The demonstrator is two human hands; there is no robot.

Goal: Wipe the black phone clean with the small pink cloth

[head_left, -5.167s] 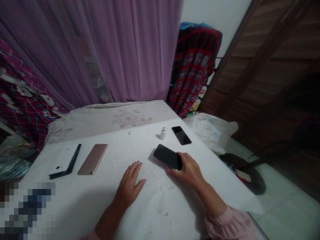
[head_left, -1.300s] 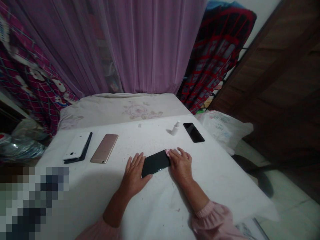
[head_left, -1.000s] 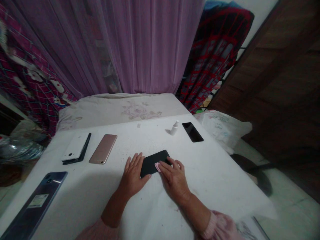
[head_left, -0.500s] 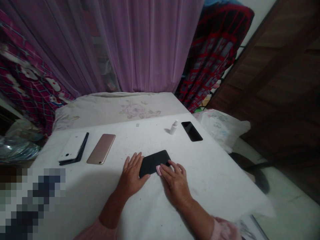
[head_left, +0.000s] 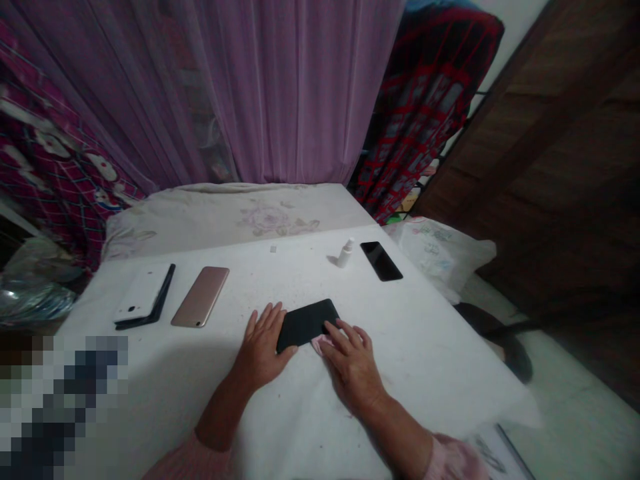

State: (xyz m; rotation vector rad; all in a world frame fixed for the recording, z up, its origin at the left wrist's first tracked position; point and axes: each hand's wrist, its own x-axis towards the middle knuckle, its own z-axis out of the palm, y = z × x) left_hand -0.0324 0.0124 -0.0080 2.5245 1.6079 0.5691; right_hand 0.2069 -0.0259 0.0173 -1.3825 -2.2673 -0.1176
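Black smartphone (head_left: 306, 325) is lying flat on the white-covered table (head_left: 430, 360) between both hands, its left end steadied by the open, unclenched left hand (head_left: 263, 345), while a small pink cloth (head_left: 320, 343) is pressed to its lower right edge by the fingers (head_left: 340, 337) of the right hand (head_left: 354, 367), though whether it is pinched cannot be told. Sliding of the phone could be caused by cloth pressure overcoming that light, flat left-hand contact, and the cloth could be dropped if the fingers are relaxed.
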